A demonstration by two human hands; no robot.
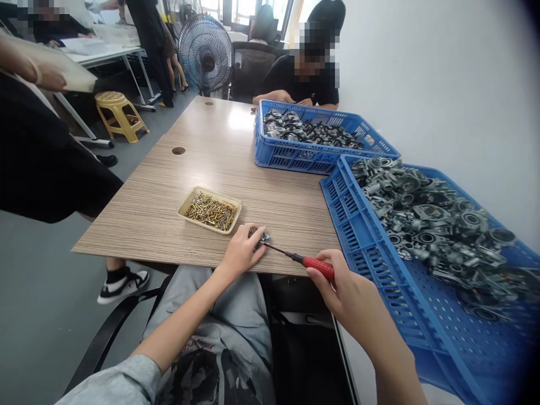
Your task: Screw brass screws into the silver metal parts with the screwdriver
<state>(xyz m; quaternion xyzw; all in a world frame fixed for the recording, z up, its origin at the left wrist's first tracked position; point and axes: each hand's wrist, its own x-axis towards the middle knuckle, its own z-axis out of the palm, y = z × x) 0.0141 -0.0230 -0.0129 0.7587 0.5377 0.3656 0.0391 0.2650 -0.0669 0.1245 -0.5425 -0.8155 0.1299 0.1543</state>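
My left hand [242,251] rests at the table's near edge, its fingers gripping a small grey metal casting [260,236], which is mostly hidden by them. My right hand [337,287] holds a red-handled screwdriver [318,268], with its thin steel shaft pointing left. The shaft's tip is at or very near the casting, but I cannot tell if they touch. A shallow cream tray of brass screws [210,211] sits on the wooden table [139,236], just beyond my left hand.
Two blue plastic crates of grey metal castings [324,157] [367,247] stand to my right, one on the table and one tilted past its edge. A seated person [291,84] faces me across the table. Another person [42,152] stands at the left, near a stool [118,115].
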